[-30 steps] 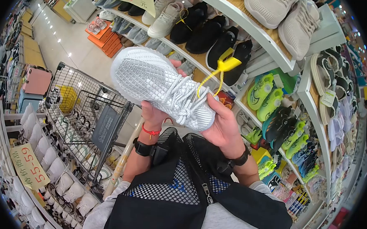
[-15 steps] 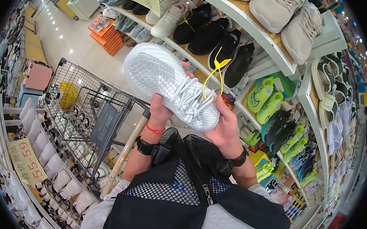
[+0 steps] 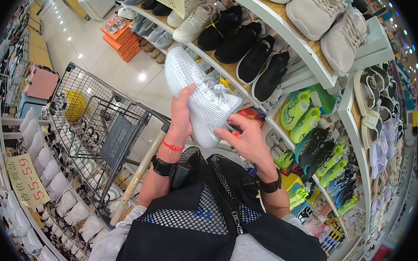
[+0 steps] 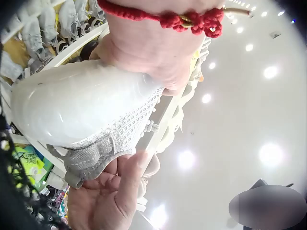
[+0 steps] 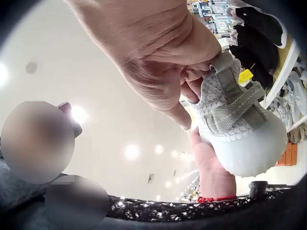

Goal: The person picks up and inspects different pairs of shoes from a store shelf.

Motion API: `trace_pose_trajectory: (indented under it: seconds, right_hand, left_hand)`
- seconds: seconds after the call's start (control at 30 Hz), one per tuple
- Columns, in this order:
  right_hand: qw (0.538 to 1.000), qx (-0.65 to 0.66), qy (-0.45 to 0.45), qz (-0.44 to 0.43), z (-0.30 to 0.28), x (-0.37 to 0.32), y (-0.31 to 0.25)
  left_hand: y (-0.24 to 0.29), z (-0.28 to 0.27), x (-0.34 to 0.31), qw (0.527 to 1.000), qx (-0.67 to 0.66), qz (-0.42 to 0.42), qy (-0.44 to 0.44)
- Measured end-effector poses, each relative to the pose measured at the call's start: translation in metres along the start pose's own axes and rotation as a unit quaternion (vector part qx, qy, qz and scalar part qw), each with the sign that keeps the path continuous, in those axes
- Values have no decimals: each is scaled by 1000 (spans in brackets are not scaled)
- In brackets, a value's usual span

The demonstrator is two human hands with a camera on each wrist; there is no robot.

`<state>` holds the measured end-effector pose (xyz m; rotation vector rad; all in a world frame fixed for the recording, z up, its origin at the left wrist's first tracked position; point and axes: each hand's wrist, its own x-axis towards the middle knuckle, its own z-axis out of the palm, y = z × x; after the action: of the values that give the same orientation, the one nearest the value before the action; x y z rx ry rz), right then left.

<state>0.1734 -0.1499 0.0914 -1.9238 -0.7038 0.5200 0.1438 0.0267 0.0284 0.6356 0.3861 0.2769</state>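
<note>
a: where's the shoe now?

b: the white knit sneaker (image 3: 192, 89) is up in the air between both hands, toe angled away from the body, with the shopping cart (image 3: 116, 141) to the left and black sneakers (image 3: 273, 74) on a shelf beyond.

a: and the fingers?

b: the left hand (image 3: 181, 117) grips the midfoot, thumb over the side; its other fingers are mostly hidden. the right hand (image 3: 249, 140) grips the collar by the heel, thumb outside, fingertips tucked at the opening, near the grey pull loop (image 5: 223, 62).

a: how would you handle it well from there, if it's a look-over?

b: i'd let the left carry the weight, since the sole looks thick and the upper soft. the right should only steer and spread the collar gently; squeezing hard there could crumple the knit.

a: any snags?

b: the yellow tag (image 5: 245, 75) seems close to the laces (image 3: 218, 94), so i'd turn it slowly from the wrists, and never tug the tag.
</note>
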Motion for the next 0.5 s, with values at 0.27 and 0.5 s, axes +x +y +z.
trace_pose_trajectory:
  seconds: [0.27,0.5]
  right_hand:
    - [967,246,48,38,6,3,1]
    - [953,292,40,73,4,-2,9]
  left_hand:
    - [4,11,-8,998,30,-16,-45]
    - [-4,14,-6,998,65,21,-16]
